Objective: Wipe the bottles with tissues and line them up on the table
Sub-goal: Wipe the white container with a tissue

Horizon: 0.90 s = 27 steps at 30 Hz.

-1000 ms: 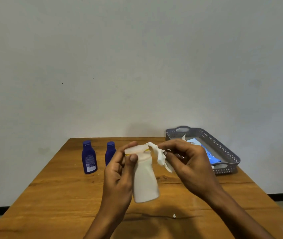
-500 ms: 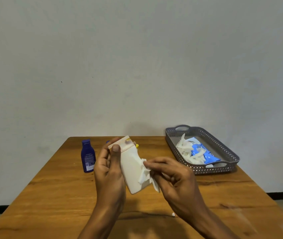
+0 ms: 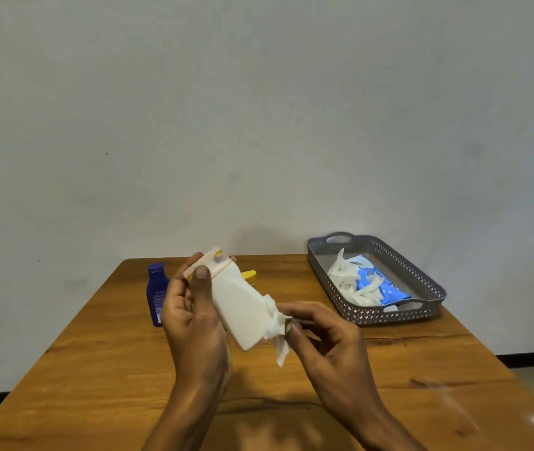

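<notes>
Your left hand (image 3: 194, 317) grips the white bottle (image 3: 238, 307) near its cap end, thumb pressed across the neck and fingers curled behind it, so the bottle hangs in the air above the wooden table (image 3: 103, 369). The bottle is tilted, its cap up and toward the far left, its base down and toward your right. Your right hand (image 3: 327, 336) pinches a crumpled white tissue (image 3: 277, 330) between thumb and fingertips and holds it against the lower right side of the bottle, close to the base; a loose end of the tissue dangles below.

Behind your left hand a dark blue bottle (image 3: 156, 292) stands upright on the table, partly hidden by your fingers. Just behind the white bottle a yellow piece (image 3: 248, 275) shows, likely the cap of another bottle, though most of it is covered.

At the far right of the table sits a grey perforated tray (image 3: 422, 312). Inside it lie a blue tissue packet (image 3: 379, 284) and a heap of used white tissues (image 3: 344, 278) resting partly on top of it.
</notes>
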{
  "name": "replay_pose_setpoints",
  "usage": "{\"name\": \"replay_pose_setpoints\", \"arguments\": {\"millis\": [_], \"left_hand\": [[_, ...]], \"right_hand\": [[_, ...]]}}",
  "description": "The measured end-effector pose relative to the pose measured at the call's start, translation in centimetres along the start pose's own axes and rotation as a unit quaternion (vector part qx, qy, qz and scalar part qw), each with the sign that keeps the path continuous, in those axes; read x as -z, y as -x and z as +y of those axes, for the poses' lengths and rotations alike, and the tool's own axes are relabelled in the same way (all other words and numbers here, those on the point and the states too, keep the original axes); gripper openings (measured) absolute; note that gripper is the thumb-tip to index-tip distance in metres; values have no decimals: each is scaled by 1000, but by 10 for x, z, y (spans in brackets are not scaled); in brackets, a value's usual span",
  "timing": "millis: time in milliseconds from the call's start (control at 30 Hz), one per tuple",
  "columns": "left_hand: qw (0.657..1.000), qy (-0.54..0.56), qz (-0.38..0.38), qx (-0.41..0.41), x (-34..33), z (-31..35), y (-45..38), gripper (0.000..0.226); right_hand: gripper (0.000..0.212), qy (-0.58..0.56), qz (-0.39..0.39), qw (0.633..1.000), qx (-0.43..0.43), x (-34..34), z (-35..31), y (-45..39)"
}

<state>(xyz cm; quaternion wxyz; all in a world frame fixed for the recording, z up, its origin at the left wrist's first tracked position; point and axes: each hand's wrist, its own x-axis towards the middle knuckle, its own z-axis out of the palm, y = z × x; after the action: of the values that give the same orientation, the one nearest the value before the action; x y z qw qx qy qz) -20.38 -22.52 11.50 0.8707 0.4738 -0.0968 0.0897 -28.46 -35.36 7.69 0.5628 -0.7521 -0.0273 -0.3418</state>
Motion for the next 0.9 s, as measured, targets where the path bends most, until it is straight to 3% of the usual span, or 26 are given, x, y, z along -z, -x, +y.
{"name": "replay_pose_setpoints", "arguments": {"millis": [100, 200, 300, 500, 733, 900], "left_hand": [[1000, 6, 9, -26, -4, -1, 5, 36], [999, -17, -2, -45, -6, -2, 11, 52], [997, -38, -3, -71, -8, -2, 14, 51], [985, -79, 2, -150, -11, -2, 19, 45], [976, -98, -7, -192, -10, -2, 19, 48], [982, -83, -11, -169, -9, 0, 22, 50]], "right_hand": [[24, -187, 34, 971, -143, -12, -2, -2], [28, -385, 96, 883, -250, -20, -2, -12], [31, -433, 110, 844, -297, -27, -4, -13], [26, -415, 89, 849, -314, -38, -9, -7], [27, -423, 2, 837, -348, -32, -12, 0], [24, -393, 39, 859, -326, -17, -13, -7]]}}
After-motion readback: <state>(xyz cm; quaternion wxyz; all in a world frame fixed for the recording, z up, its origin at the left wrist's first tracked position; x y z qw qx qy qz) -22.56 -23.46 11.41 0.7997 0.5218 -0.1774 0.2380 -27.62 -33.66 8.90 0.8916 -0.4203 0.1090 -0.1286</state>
